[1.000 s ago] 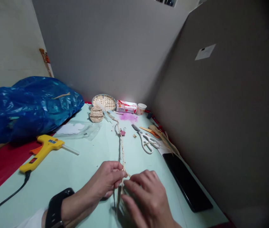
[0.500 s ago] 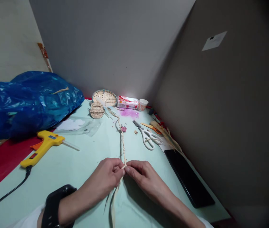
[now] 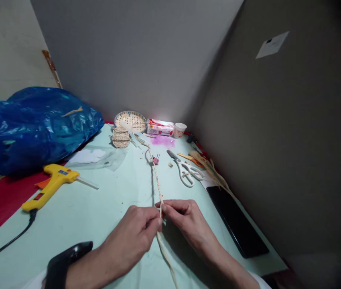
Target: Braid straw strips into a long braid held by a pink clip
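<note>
A thin braided cord of pale plant fibre (image 3: 157,179) runs down the middle of the table from the back to my fingers. My right hand (image 3: 185,218) pinches the lower end of the braid between thumb and forefinger. Just below and to the left, my left hand (image 3: 139,233) is closed on the loose fibre strands. One long strand (image 3: 167,259) hangs from there toward the front edge. Beside the upper part of the braid lies a pink binder clip (image 3: 156,160); whether it grips the cord cannot be made out.
White-handled scissors (image 3: 186,170), an orange-handled tool (image 3: 193,159), more fibre (image 3: 215,172) and a black phone-like slab (image 3: 236,220) lie at right. A yellow glue gun (image 3: 53,184) and blue plastic bag (image 3: 38,128) sit at left. Behind stand a woven basket (image 3: 131,120) and paper cup (image 3: 180,130).
My left hand has shifted slightly down and right, pulling on the strands. My right hand has moved up a little along the braid. The loose strand now trails to the right.
</note>
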`<state>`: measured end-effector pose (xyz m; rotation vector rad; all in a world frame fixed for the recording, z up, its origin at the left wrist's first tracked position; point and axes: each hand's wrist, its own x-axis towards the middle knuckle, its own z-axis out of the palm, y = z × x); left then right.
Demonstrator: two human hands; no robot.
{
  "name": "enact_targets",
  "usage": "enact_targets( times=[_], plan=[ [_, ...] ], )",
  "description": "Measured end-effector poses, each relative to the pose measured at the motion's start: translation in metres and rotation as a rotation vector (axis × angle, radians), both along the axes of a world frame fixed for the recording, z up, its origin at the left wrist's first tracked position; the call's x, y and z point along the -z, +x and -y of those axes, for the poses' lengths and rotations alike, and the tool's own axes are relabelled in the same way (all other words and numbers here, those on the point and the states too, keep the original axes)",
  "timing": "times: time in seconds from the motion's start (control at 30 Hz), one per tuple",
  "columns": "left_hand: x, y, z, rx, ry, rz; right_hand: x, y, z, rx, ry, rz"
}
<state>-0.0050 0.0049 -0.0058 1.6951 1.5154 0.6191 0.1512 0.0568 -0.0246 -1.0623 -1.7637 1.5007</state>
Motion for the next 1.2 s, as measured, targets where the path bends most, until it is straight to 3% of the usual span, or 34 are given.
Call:
enact_targets(
  times=[0.17,0.27,0.37,0.43,0.53,0.67,0.73,0.9,1.2],
  plan=[
    [0.021,0.007,0.01,0.018,0.157,-0.187,-0.002,0.0,0.0,-0.059,-0.407,-0.237],
    [0.025,0.008,0.015,0.108,0.236,-0.259,-0.004,-0.001,0.001,-0.039,-0.482,-0.294],
    [0.018,0.005,0.015,0.176,0.273,-0.228,-0.002,-0.002,0.0,-0.019,-0.496,-0.293],
    [0.009,0.0,0.009,0.061,0.296,-0.136,-0.001,-0.002,-0.001,-0.018,-0.477,-0.288],
    [0.001,-0.008,-0.005,-0.24,0.237,0.093,-0.001,0.0,-0.001,-0.024,-0.438,-0.275],
    [0.005,-0.009,-0.02,-0.061,-0.343,0.581,-0.001,0.002,0.001,-0.078,-0.394,-0.249],
    [0.01,-0.007,-0.021,-0.032,-0.461,0.718,0.0,0.003,0.002,-0.094,-0.357,-0.221],
    [0.016,-0.006,-0.015,-0.119,-0.484,0.782,0.004,0.002,0.005,-0.064,-0.184,-0.114],
    [0.012,-0.003,-0.014,-0.191,-0.476,0.712,0.004,0.005,0.013,-0.018,0.08,0.071]
  ],
)
